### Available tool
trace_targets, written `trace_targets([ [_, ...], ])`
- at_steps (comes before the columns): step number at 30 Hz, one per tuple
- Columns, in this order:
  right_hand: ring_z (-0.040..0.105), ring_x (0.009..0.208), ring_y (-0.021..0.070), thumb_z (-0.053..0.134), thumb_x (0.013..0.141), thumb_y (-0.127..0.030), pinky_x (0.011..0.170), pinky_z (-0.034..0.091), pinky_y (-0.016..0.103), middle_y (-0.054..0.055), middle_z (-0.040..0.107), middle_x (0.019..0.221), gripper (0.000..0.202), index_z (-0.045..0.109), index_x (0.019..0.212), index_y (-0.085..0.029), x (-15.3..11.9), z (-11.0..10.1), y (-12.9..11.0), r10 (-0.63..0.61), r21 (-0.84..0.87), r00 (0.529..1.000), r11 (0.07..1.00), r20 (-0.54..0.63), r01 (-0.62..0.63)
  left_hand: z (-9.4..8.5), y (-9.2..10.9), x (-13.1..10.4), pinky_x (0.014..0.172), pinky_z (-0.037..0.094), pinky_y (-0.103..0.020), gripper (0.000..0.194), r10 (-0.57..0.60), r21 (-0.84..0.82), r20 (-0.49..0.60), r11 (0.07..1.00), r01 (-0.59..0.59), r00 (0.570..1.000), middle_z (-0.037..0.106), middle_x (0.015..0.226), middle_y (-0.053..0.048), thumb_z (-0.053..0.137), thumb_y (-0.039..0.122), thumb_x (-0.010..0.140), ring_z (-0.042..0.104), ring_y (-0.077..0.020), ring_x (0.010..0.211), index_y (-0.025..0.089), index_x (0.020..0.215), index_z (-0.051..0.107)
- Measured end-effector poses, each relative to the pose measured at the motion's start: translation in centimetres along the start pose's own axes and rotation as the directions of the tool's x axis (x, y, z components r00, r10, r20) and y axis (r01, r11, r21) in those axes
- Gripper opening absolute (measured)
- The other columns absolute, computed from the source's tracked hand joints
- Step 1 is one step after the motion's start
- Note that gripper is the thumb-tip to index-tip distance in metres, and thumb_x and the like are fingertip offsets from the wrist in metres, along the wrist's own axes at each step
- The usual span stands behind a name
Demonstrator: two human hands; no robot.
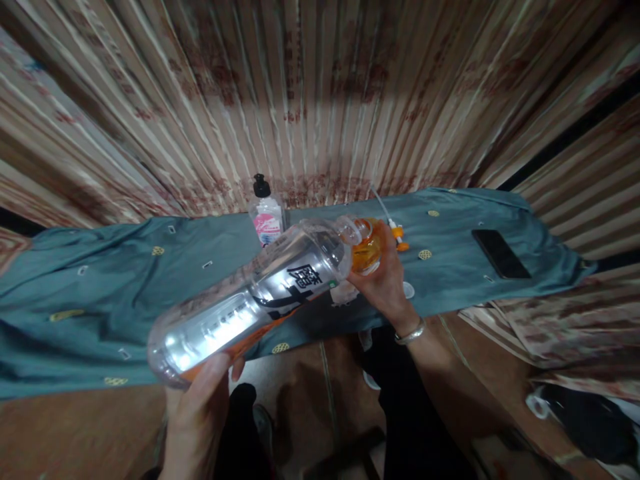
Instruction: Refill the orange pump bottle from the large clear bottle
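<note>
Two clasping grips: with left hand (199, 398), low on the tilted clear bottle (255, 300), probably for leverage; at its neck, amber bottle (366, 255), steadied in right hand (385, 280); beside, on the worktop (450, 273), orange pump (397, 233), presumably out for access.

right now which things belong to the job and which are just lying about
Job in hand:
Large clear plastic bottle with silver-and-orange label, in left hand
Small orange-tinted bottle, in right hand
White-and-orange pump top with tube, probably

Lying about:
Black rectangular phone
Clear black-topped bottle with pink label, apparently
</note>
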State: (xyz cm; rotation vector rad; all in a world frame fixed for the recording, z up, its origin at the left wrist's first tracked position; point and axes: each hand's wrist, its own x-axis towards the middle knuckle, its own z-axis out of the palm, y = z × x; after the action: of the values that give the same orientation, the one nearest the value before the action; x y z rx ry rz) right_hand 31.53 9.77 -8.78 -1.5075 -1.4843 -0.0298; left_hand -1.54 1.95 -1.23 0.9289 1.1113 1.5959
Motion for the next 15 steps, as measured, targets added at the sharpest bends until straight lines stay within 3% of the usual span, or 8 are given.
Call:
trace_targets([
  [6,0.061,0.166,0.0458,0.097,0.082,-0.055,0.136,0.054,0.071,0.022,0.06,0.177,0.126,0.029,0.184,-0.026,0.1,-0.2,-0.1,-0.004,0.037,1.0,0.999,0.009,0.004,1.6,0.7,-0.9,0.043,0.043,-0.022,0.066,-0.055,-0.002,-0.059,0.998,0.055,0.997,0.083,0.112,-0.009,0.111,0.042,0.063,0.067,-0.0196,0.076,0.026,0.12,0.083],
  [10,0.064,0.162,0.0451,0.097,0.082,-0.057,0.133,0.056,0.071,0.022,0.063,0.174,0.124,0.031,0.183,-0.026,0.0,-0.1,-0.1,-0.008,0.036,1.0,0.999,-0.024,0.009,3.4,1.4,-1.9,0.048,0.042,-0.021,0.061,-0.043,-0.042,-0.115,0.998,0.039,0.992,0.082,0.127,-0.01,0.109,0.043,0.07,0.065,-0.0184,0.085,0.024,0.121,0.083],
  [15,0.063,0.163,0.0455,0.097,0.082,-0.058,0.134,0.055,0.071,0.022,0.063,0.174,0.125,0.031,0.184,-0.025,0.0,-0.1,0.1,-0.014,0.034,1.0,0.999,-0.017,0.015,3.9,1.5,-2.1,0.048,0.039,-0.021,0.062,-0.044,-0.049,-0.13,0.998,0.038,0.991,0.082,0.132,-0.01,0.109,0.042,0.069,0.064,-0.0172,0.083,0.024,0.122,0.082],
])
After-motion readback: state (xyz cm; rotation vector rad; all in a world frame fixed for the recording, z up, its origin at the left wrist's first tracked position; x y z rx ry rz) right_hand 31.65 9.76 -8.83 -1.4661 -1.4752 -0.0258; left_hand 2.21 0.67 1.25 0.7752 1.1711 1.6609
